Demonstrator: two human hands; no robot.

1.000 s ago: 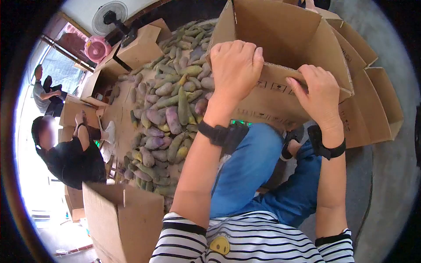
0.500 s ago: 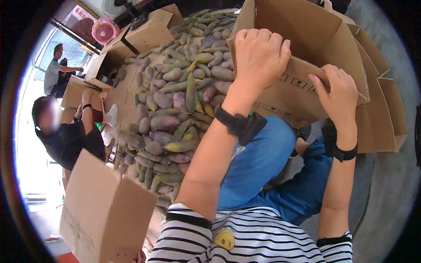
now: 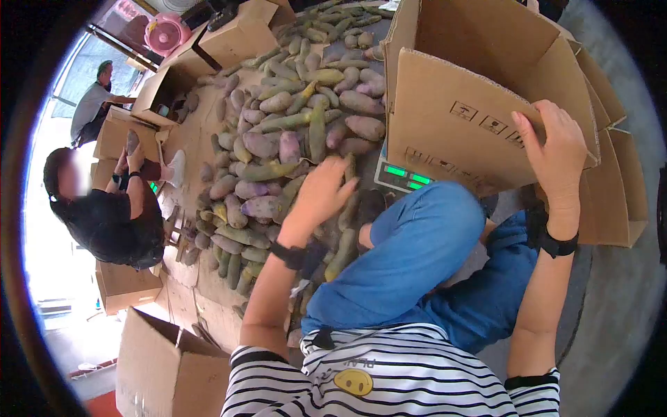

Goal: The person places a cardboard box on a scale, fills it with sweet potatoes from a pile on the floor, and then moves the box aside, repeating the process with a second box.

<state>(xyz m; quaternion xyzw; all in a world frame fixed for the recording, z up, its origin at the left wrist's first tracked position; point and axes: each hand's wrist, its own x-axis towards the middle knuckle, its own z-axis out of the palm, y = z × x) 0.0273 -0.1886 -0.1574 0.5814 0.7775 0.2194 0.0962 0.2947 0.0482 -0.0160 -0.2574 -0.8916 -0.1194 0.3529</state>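
My right hand [image 3: 557, 154] grips the top edge of a flap on an open cardboard box [image 3: 451, 125], thumb on the near side. The box stands tilted toward me on the right, printed with handling symbols. My left hand [image 3: 321, 194] is away from the box, over a big heap of long green and purplish vegetables [image 3: 260, 142]. Its thumb stands apart from the other fingers, and nothing shows in its grasp. Just left of the box's lower edge, a scale [image 3: 397, 175] shows green lit digits, close to my bent knee.
More open cardboard boxes [image 3: 611, 187] stand at the right. Another box [image 3: 174, 368] is at the lower left. A person in black [image 3: 114, 222] sits at the left holding a vegetable; another person [image 3: 97, 108] sits behind. A pink fan [image 3: 167, 35] stands at the back left.
My left hand has let go of the box and moved left and down over the heap. The scale display has come into view. The lower-left box has shifted down.
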